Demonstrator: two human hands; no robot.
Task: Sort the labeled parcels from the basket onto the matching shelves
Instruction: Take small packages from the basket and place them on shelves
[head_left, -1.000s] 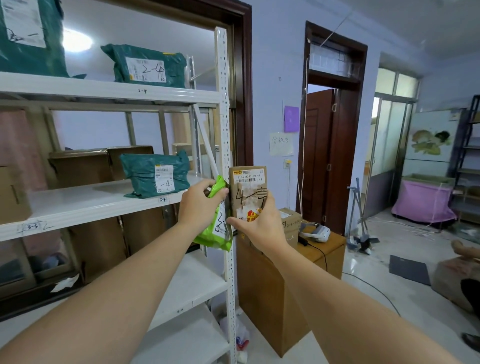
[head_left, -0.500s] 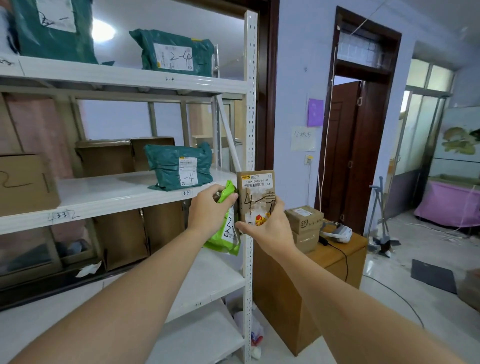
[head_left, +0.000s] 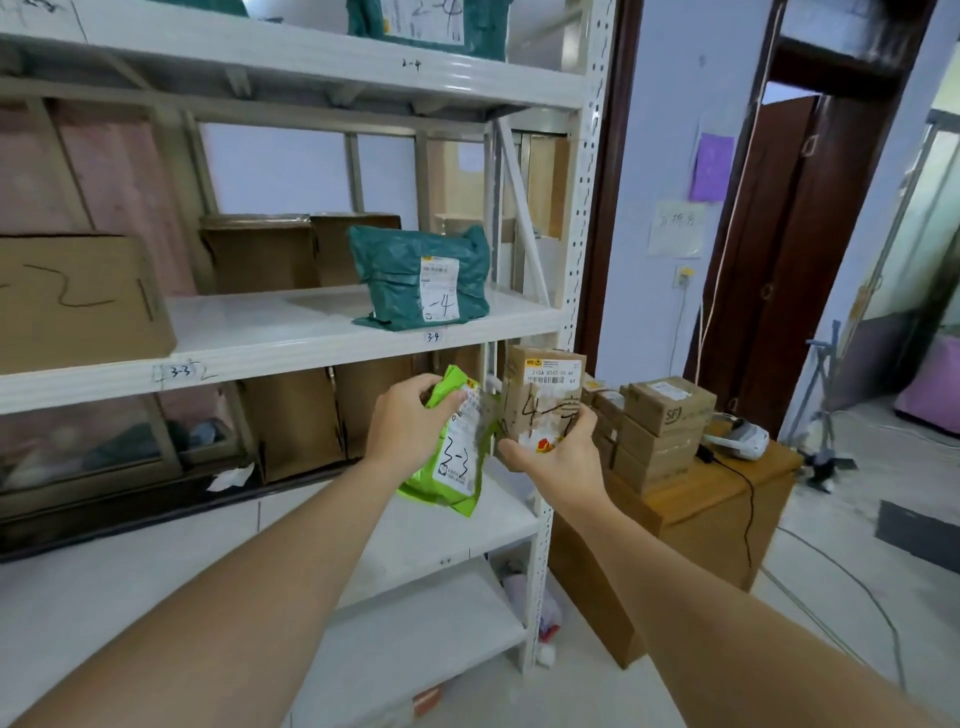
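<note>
Parcels are held up side by side in front of the shelves (head_left: 291, 332), labels facing the person, likely so the marks can be read. Left hand (head_left: 410, 415) pinches the green bag (head_left: 457, 457) marked 3-3; right hand (head_left: 556, 457) grips the small brown box (head_left: 540, 395) from below.
</note>
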